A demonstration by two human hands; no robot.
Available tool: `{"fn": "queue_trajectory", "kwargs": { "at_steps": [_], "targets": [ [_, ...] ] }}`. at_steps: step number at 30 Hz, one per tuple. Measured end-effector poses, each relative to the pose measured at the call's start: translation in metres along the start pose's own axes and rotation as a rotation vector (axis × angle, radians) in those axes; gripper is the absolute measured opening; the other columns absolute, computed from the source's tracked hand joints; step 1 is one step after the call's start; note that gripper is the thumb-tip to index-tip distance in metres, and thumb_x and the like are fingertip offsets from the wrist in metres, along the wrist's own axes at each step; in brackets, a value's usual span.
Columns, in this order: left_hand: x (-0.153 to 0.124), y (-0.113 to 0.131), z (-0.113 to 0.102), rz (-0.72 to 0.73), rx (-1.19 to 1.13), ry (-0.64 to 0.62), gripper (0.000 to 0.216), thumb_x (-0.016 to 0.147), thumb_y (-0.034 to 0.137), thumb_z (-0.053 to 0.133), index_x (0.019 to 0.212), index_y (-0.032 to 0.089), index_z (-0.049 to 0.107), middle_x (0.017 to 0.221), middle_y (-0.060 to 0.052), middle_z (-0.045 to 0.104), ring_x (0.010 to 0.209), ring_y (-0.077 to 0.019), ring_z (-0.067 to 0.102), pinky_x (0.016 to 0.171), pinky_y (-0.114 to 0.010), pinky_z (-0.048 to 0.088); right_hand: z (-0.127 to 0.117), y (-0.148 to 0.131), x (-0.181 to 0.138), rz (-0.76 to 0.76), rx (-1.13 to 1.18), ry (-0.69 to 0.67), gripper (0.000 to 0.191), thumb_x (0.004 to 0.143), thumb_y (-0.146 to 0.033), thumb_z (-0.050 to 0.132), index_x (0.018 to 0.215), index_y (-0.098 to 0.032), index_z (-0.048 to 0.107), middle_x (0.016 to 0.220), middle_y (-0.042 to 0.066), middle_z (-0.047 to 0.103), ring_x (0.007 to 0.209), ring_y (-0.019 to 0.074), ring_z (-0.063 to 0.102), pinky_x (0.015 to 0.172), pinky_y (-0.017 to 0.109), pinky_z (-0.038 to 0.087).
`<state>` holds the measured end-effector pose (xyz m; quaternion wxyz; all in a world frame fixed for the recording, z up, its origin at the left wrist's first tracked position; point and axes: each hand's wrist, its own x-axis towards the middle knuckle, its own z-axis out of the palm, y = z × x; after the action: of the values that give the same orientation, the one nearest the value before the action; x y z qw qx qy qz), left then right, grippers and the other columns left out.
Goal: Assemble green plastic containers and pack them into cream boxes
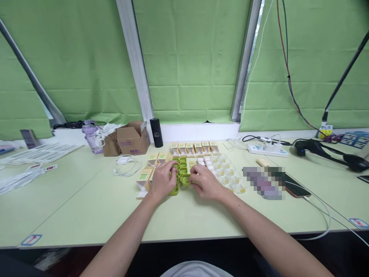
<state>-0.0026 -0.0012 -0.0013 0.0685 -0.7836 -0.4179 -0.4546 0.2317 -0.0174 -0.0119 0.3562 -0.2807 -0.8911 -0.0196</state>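
Green box (185,180) pinched by right hand (204,181), best kept level; left hand (163,177) at its nine o'clock: hold not discernible.

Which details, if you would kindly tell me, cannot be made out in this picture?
All in the head view:
Green containers: partly covered by the left hand, so their number is unclear.
Right hand: its own fingers hide how firmly it grips, if at all.
Black cylinder: its print is too small to read.
Cardboard box: its walls and flaps hide the inside.
Dark device: cut off by the right edge.
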Motion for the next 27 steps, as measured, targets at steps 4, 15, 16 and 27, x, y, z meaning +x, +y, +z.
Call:
{"fn": "queue_trajectory", "kwargs": {
  "at_steps": [4,15,16,27],
  "targets": [
    [0.006,0.011,-0.003,-0.07,-0.21,0.022,0.026,0.101,0.024,0.055,0.126,0.022,0.062,0.104,-0.007,0.077,0.103,-0.0277,0.071,0.096,-0.045,0.052,-0.003,0.008,0.006,0.027,0.099,0.155,0.019,0.096,-0.006,0.055,0.103,-0.022,0.063,0.133,0.015,0.058,0.118,0.0267,0.062,0.091,0.041,0.056],
    [0.032,0.015,0.015,-0.093,-0.405,-0.101,0.063,0.082,0.014,0.074,0.14,0.027,0.057,0.137,-0.012,0.054,0.136,-0.0321,0.057,0.121,-0.054,0.045,-0.002,0.023,0.032,0.0,0.053,0.271,0.026,0.093,-0.005,0.053,0.109,-0.025,0.06,0.141,0.014,0.066,0.13,0.03,0.066,0.099,0.05,0.061],
    [0.034,0.016,0.017,-0.092,-0.399,-0.09,0.062,0.081,0.012,0.074,0.139,0.027,0.058,0.136,-0.011,0.054,0.135,-0.0319,0.057,0.121,-0.054,0.045,0.0,0.024,0.031,0.01,0.063,0.286,0.028,0.092,-0.005,0.053,0.112,-0.025,0.059,0.139,0.014,0.066,0.13,0.0302,0.066,0.1,0.05,0.061],
    [0.028,0.018,0.022,-0.028,-0.366,0.015,0.049,0.084,0.011,0.073,0.13,0.026,0.065,0.13,-0.009,0.063,0.136,-0.0307,0.053,0.12,-0.054,0.046,0.013,0.026,0.022,0.118,0.293,0.426,0.053,0.094,-0.01,0.056,0.142,-0.028,0.046,0.136,0.013,0.064,0.117,0.0285,0.066,0.087,0.046,0.065]
  ]
}}
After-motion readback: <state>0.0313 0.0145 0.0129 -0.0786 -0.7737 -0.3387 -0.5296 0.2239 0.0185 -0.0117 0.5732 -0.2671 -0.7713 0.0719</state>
